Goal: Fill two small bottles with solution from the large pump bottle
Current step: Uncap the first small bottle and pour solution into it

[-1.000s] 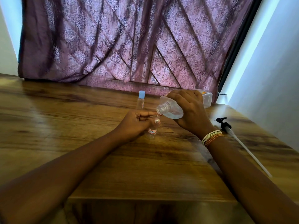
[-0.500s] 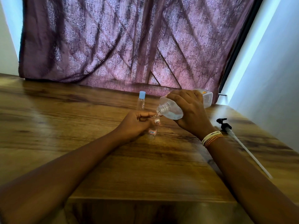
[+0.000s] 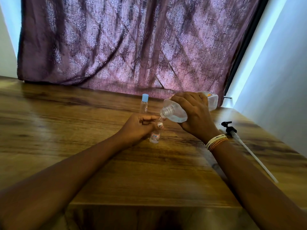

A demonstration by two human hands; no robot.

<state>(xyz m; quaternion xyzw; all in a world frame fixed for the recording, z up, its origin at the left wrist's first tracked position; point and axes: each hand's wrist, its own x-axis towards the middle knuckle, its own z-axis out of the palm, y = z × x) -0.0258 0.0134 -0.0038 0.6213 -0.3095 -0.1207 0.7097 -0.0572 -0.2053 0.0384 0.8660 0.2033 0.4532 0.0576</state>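
pour begun – large bottle point(image 3: 176, 112) tipped lower by right hand point(image 3: 196, 113) | left hand point(image 3: 139, 127) grips small bottle point(image 3: 155, 137) under its mouth – filling

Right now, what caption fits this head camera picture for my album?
Right hand tips the large bottle over a small bottle held by the left hand.

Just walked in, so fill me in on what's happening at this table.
The right hand tips the large clear plastic bottle, pump removed, over a small clear labelled bottle steadied by the left hand. A second small bottle with a blue cap stands behind. The black-headed pump with white tube lies on the wooden table.
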